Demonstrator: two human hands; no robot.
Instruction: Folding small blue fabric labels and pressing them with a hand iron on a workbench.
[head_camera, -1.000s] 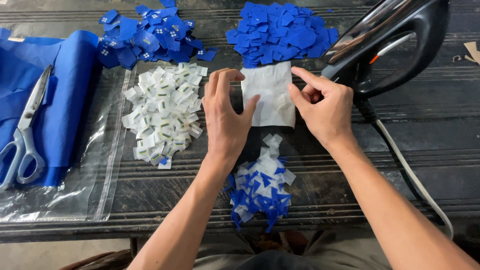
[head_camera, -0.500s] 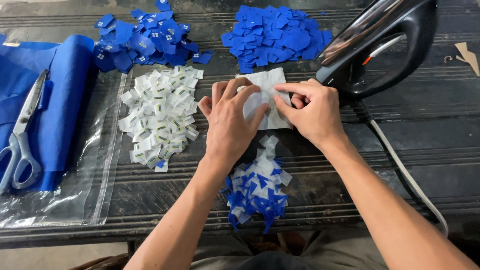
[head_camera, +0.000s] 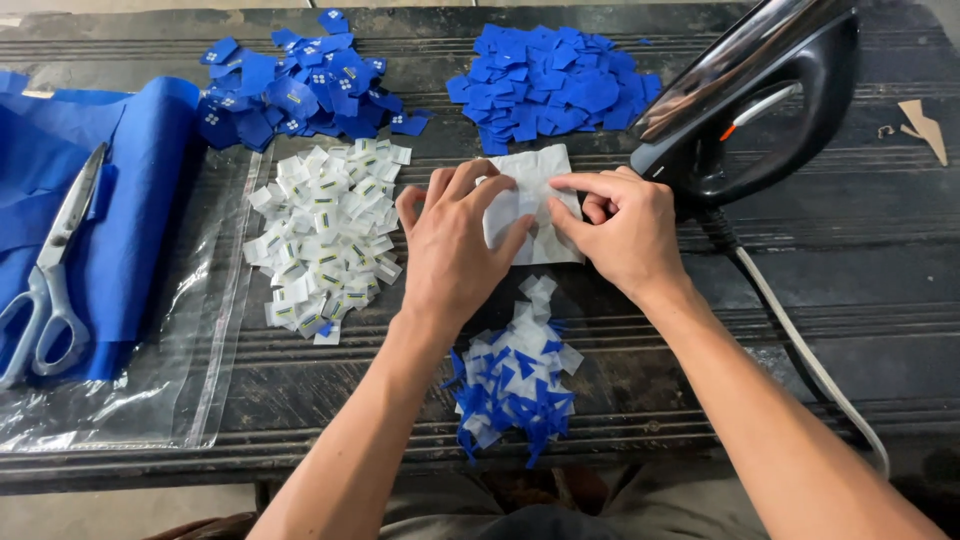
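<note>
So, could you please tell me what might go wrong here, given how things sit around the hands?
1. The iron stands right beside the right hand; if it is hot, a brush against it could burn.
2. Its cord trails past the right forearm and off the table edge; a snag could pull the iron over.
3. The left hand on the white sheet sits near the loose white tags, which a sweep could scatter.

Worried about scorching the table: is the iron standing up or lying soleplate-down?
Not soleplate-down: the iron is tipped so its shiny soleplate faces up and left, off the table.
</note>
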